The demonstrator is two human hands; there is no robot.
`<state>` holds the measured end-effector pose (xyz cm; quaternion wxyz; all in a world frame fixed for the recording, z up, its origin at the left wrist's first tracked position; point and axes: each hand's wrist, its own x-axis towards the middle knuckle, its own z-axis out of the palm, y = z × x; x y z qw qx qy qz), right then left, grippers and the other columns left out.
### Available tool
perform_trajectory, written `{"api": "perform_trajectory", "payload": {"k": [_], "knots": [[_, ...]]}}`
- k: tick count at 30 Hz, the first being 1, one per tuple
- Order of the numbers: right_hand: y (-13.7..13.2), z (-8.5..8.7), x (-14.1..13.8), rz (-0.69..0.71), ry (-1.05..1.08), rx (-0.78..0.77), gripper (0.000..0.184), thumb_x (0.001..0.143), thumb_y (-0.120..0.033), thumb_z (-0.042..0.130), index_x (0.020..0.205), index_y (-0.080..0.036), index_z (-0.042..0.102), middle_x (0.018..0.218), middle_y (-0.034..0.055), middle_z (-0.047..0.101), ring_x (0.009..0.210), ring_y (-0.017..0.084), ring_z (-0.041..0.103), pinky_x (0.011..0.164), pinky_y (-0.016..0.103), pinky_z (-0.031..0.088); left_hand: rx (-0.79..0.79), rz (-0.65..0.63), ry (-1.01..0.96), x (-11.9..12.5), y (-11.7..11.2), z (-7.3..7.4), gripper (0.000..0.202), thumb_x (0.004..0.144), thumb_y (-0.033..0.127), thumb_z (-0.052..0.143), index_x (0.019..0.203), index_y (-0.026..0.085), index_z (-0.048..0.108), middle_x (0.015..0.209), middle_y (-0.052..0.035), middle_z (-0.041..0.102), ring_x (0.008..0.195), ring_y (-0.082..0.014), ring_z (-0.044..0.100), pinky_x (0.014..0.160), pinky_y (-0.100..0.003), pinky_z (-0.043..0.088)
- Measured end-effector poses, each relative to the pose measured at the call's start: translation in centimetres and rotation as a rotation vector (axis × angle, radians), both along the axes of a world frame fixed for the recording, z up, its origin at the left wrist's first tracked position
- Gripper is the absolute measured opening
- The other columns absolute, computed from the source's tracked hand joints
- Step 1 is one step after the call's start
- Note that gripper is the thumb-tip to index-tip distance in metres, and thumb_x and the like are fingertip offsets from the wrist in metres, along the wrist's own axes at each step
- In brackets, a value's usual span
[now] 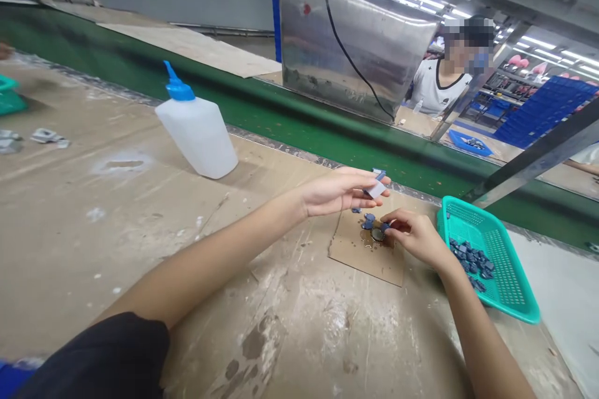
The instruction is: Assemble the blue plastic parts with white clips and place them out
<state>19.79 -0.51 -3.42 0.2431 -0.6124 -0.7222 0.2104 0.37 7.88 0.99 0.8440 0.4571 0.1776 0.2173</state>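
My left hand (pixel 339 192) hovers over the bench, its fingers closed on a small white and blue part (pixel 375 186). My right hand (pixel 414 234) rests on a cardboard square (pixel 360 252) and pinches a small dark blue piece (pixel 384 226) beside a puddle of glue (pixel 377 234). A few more small blue pieces (pixel 367 220) lie on the cardboard just beyond the glue.
A teal basket (pixel 508 290) of several blue pieces sits right of my right hand. A white squeeze bottle with a blue nozzle (pixel 196 128) stands at the back left. Beyond it run a green conveyor belt (pixel 290 115) and a metal housing (pixel 355 43). Another person (pixel 444 84) sits across the belt.
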Motion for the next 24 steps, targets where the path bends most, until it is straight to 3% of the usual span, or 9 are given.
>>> {"api": "perform_trajectory", "payload": {"k": [9, 16, 24], "knots": [[0.0, 0.3, -1.4, 0.02, -0.301, 0.063, 0.02, 0.067, -0.002, 0.051, 0.081, -0.017, 0.054, 0.073, 0.0027, 0.06, 0.067, 0.017, 0.054, 0.06, 0.026, 0.041, 0.034, -0.042, 0.007, 0.0, 0.6, -0.7, 0.025, 0.072, 0.005, 0.057, 0.096, 0.01, 0.059, 0.082, -0.0038, 0.061, 0.07, -0.0088, 0.06, 0.081, -0.029, 0.043], [-0.1, -0.2, -1.4, 0.029, -0.307, 0.076, 0.024, 0.067, -0.002, 0.049, 0.084, -0.018, 0.053, 0.077, 0.0035, 0.059, 0.072, 0.017, 0.054, 0.065, 0.027, 0.041, 0.09, -0.072, -0.017, 0.1, 0.3, -1.0, 0.035, 0.067, 0.003, 0.061, 0.1, 0.013, 0.06, 0.079, 0.0002, 0.058, 0.072, -0.0086, 0.059, 0.083, -0.029, 0.043], [0.0, -0.5, -1.2, 0.014, -0.264, 0.05, 0.02, 0.068, -0.005, 0.049, 0.082, -0.018, 0.054, 0.079, 0.0038, 0.06, 0.071, 0.017, 0.056, 0.066, 0.028, 0.042, 0.138, -0.058, -0.005, 0.2, 0.0, -1.0, 0.027, 0.067, 0.007, 0.064, 0.093, 0.014, 0.06, 0.082, -0.0012, 0.057, 0.076, -0.0104, 0.06, 0.087, -0.034, 0.041]]}}
